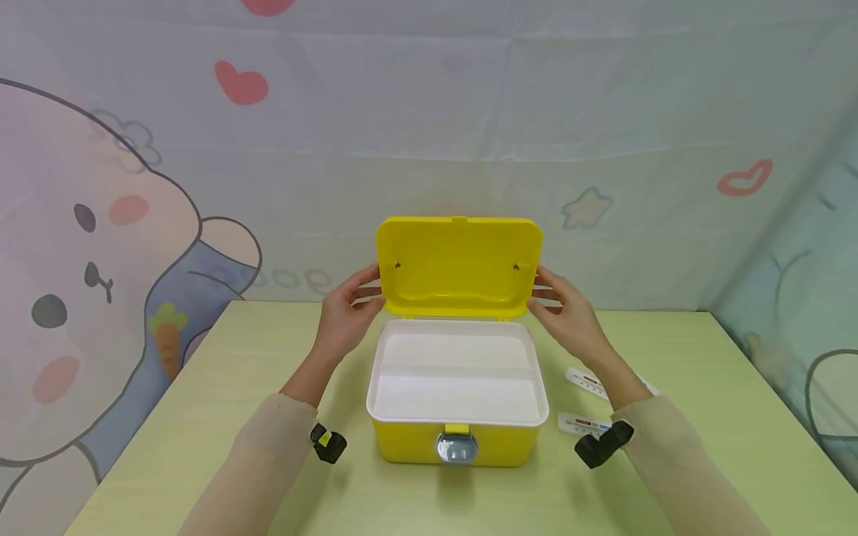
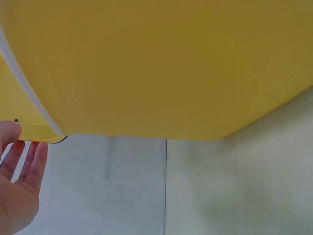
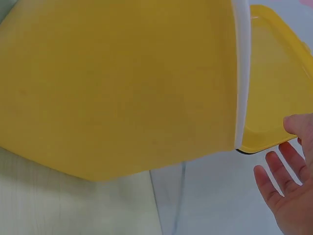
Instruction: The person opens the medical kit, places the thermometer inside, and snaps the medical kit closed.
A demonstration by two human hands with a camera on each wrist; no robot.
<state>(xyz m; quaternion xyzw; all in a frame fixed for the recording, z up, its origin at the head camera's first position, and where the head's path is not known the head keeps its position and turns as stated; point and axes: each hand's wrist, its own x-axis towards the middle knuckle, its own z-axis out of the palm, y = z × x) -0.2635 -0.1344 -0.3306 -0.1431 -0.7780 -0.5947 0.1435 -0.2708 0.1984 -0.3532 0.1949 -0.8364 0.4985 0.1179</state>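
Observation:
A yellow storage box [image 1: 395, 444] stands upright on the table with its yellow lid [image 1: 459, 272] raised at the back. Inside its top sits a white tray [image 1: 459, 398], bare as far as I see. A clear round latch [image 1: 457, 448] hangs on the front wall. My left hand [image 1: 345, 316] holds the lid's left edge, thumb on the near side and fingers behind. At the opposite edge, my right hand [image 1: 570, 316] holds the lid likewise. The right wrist view shows that thumb [image 3: 296, 125] over the lid's rim, with the other fingers spread behind it.
Two flat white printed strips [image 1: 582, 424] lie right of the box, partly hidden beneath the right forearm and wrist camera. The pale table [image 1: 281, 350] ends at a cartoon-printed cloth [image 1: 402, 112] behind the lid.

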